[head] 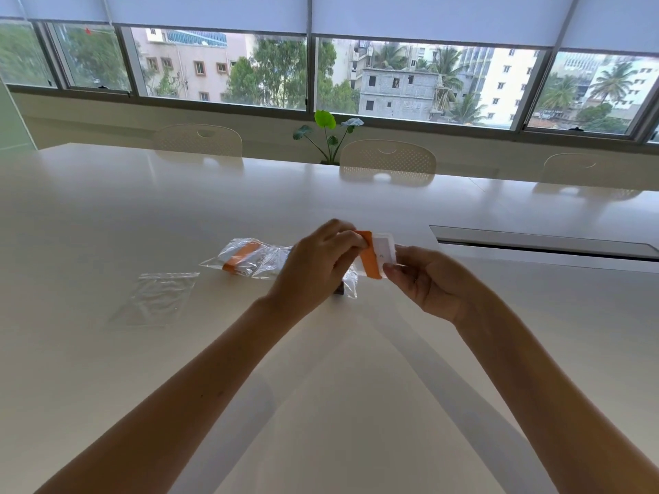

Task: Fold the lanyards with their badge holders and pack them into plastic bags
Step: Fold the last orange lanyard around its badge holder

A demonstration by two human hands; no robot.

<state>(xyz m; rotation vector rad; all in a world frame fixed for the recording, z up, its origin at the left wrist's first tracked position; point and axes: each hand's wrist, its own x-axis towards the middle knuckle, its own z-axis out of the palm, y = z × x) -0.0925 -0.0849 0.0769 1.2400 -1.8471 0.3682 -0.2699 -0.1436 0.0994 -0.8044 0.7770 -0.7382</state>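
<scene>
Hands meet mid-frame above the desk (178, 351): our left hand (313, 265) pinches the folded orange lanyard (367, 258) and our right hand (428, 279) pinches the badge holder (385, 247). We'd keep the fold tight, then go for the empty bag (157, 299) at left.
</scene>
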